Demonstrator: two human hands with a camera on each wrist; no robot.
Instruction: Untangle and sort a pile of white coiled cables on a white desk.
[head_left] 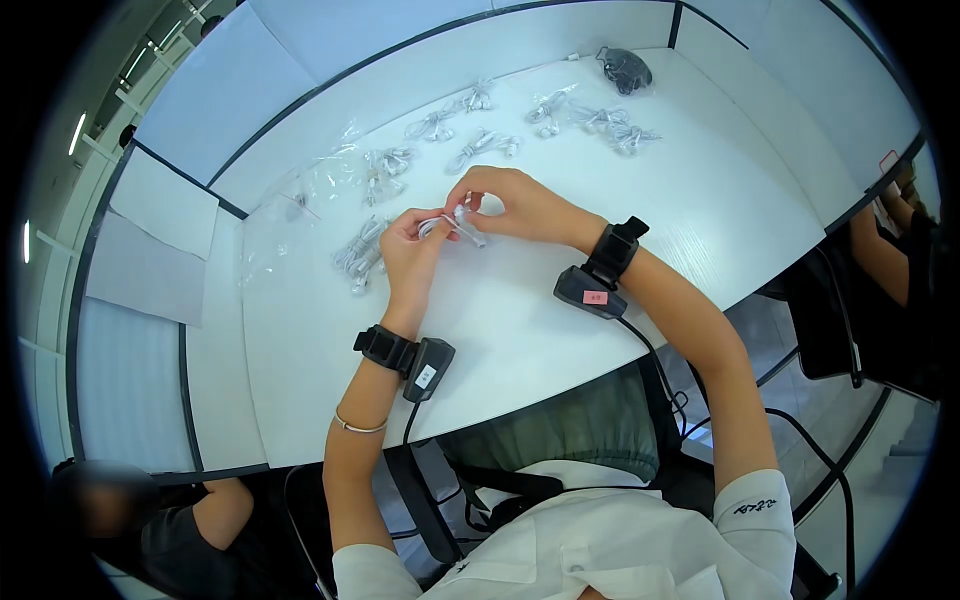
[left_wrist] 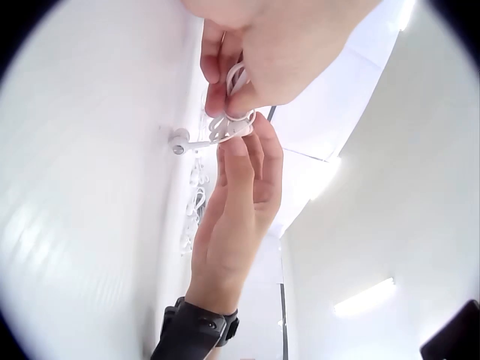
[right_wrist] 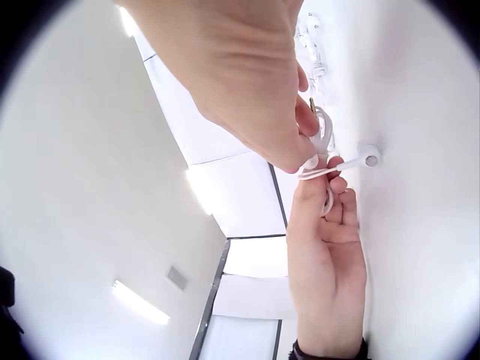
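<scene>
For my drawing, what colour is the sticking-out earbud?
The earbud is mostly white, clearest in the right wrist view.

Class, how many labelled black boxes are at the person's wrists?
2: one box at the left wrist, with a white label; another box at the right wrist, with a pink label.

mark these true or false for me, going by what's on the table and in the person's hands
1. The left hand and right hand both hold white earphones. True.
2. The bracelet is on the right forearm. False: the bracelet is on the left forearm.
3. One earbud sticks out beyond the fingers. True.
4. The loose bundles lying around are black cables. False: the cable bundles are white.
5. A dark item lies near the far edge of the table. True.
</scene>
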